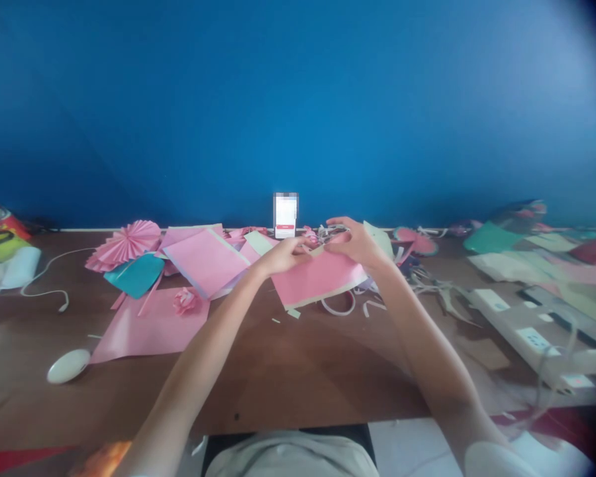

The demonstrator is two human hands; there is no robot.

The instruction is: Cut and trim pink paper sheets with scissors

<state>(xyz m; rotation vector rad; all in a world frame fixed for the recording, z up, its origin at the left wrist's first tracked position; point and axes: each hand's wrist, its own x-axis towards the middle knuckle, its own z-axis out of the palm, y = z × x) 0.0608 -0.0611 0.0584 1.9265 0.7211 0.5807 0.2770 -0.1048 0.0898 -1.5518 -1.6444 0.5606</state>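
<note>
A pink paper sheet (pixel 318 278) with a pale border stands tilted in front of me at the middle of the table. My left hand (pixel 287 256) is closed at its upper left edge, thumb and fingers pressed together on the paper. At the sheet's upper right, my right hand (pixel 353 242) is curved, with thumb and fingers apart over small pink and whitish pieces. Those pieces are too blurred to name. A roll of tape (pixel 338 313) lies partly under the sheet, and small paper scraps (pixel 293 313) lie just in front of it.
To the left are a pink paper fan (pixel 136 242), a teal paper piece (pixel 136 275), pink sheets (pixel 206 262), a paper flower (pixel 185 301) and a white mouse (pixel 68 366). A lit phone (pixel 285 215) stands against the blue wall. A power strip (pixel 526 338) and paper piles are at right.
</note>
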